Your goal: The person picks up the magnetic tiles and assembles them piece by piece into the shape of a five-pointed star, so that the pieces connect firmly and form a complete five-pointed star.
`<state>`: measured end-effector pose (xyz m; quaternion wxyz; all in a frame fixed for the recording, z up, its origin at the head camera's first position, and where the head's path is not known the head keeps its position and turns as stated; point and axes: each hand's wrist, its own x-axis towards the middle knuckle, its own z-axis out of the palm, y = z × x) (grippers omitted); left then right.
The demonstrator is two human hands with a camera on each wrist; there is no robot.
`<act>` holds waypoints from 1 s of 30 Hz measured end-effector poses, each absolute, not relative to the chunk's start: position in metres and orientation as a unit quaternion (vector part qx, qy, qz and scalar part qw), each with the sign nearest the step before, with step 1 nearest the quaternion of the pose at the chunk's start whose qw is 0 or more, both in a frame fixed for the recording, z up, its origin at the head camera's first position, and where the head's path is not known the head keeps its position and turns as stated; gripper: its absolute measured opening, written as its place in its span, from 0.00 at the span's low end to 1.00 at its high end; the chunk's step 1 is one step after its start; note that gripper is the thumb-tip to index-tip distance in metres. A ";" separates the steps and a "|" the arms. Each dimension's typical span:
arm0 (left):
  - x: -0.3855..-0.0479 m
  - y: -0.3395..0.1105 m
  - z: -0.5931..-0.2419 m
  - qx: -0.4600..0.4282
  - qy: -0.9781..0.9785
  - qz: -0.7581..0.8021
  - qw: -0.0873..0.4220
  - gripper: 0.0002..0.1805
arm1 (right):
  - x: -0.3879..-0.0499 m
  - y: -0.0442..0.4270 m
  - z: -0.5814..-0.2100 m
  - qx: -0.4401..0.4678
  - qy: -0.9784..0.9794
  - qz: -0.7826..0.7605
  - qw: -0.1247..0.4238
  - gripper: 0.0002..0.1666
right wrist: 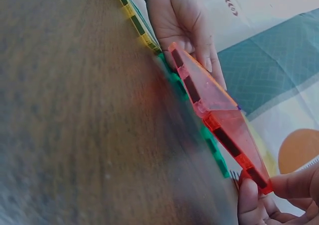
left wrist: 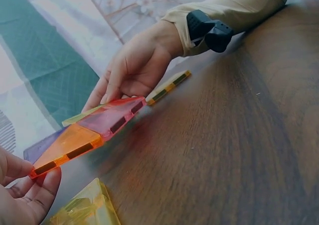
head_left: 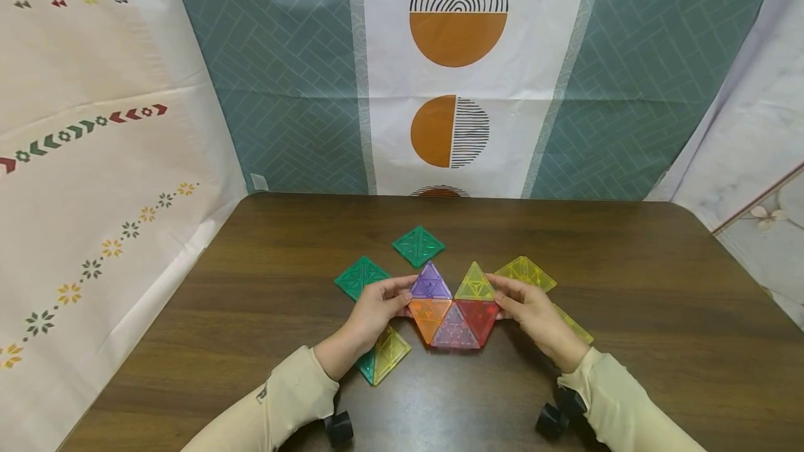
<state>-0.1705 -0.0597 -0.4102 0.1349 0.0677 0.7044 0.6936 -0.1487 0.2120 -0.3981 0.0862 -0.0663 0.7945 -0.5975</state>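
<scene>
Several translucent triangular magnetic tiles join edge to edge in an arch, lifted off the table: purple [head_left: 430, 282], orange [head_left: 430, 317], pink [head_left: 456, 330], red [head_left: 479, 317] and yellow [head_left: 475, 282]. My left hand [head_left: 370, 312] pinches the outer corner where purple meets orange, thumb [left wrist: 15, 165] on one face and fingers beneath. On the other side my right hand [head_left: 534, 309] pinches the red tile's outer corner beside the yellow one. Dark magnet strips show along the orange tile's edge [left wrist: 70, 155] and the red tile's edge [right wrist: 232, 145]. A notch opens between the purple and yellow tops.
Green tiles [head_left: 418, 245] lie paired behind the arch, with more green tiles [head_left: 361, 274] by the left hand. A yellow tile [head_left: 391, 354] adjoins green below that hand. Yellow tiles [head_left: 524, 270] lie behind the right hand. The brown wooden table [head_left: 659, 284] meets a patterned curtain [head_left: 301, 89].
</scene>
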 end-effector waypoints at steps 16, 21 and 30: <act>-0.168 -0.058 -0.410 0.076 0.698 0.696 0.154 0.20 | -0.148 0.209 -0.399 -0.074 0.783 -0.609 0.101 0.27; -0.169 -0.058 -0.411 0.090 0.707 0.684 0.155 0.20 | -0.149 0.209 -0.400 -0.073 0.787 -0.602 0.112 0.27; -0.171 -0.060 -0.408 0.112 0.738 0.644 0.171 0.20 | -0.151 0.207 -0.398 -0.084 0.806 -0.574 0.122 0.26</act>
